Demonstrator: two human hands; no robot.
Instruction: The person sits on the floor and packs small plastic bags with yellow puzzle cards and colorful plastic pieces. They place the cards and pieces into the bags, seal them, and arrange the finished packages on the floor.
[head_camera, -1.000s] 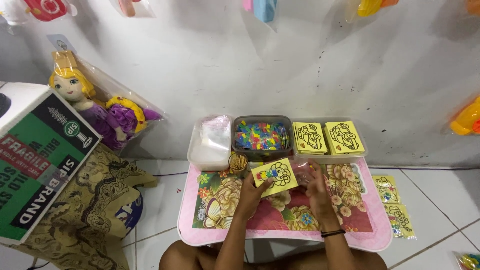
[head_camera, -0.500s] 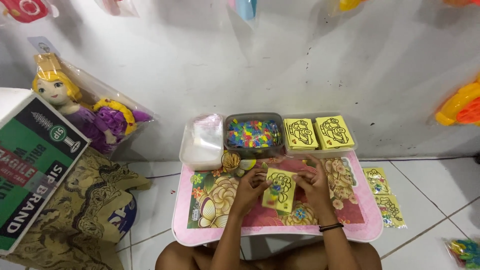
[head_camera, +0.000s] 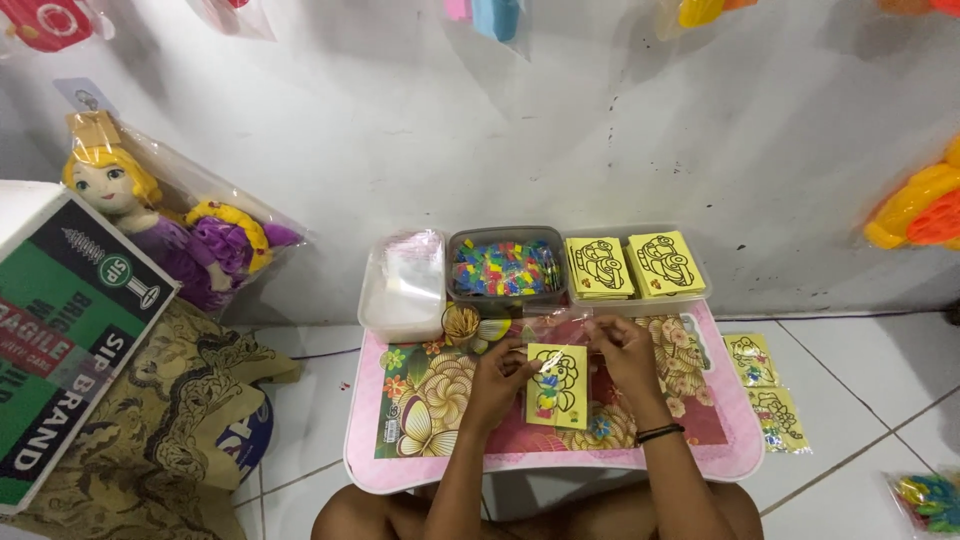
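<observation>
A cardboard box (head_camera: 60, 340) is leaning at far left beside a patterned cloth (head_camera: 150, 430) on the floor, with a bagged doll (head_camera: 150, 225) propped against the wall behind it. At the small pink surface (head_camera: 365, 460), a clear lidded tub (head_camera: 403, 283) is standing beside a grey tray of coloured pieces (head_camera: 505, 267), and a small cup of sticks (head_camera: 461, 322) is sitting just in front of them. The person's left hand (head_camera: 497, 375) is pinching the left edge of a yellow picture card (head_camera: 558, 385), its grip closed on the card, which is lying low over the middle of the flowered top. The right hand (head_camera: 625, 350) is closing its fingers on the top of a clear plastic sleeve (head_camera: 560, 330) just above that card, a dark band showing at the wrist. Behind it, two stacks of yellow cards (head_camera: 635, 265) are resting in a clear tray (head_camera: 700, 290) against the wall. Farther right, two packed cards (head_camera: 765, 390) are lying on the tiled floor, well apart from the hands.
</observation>
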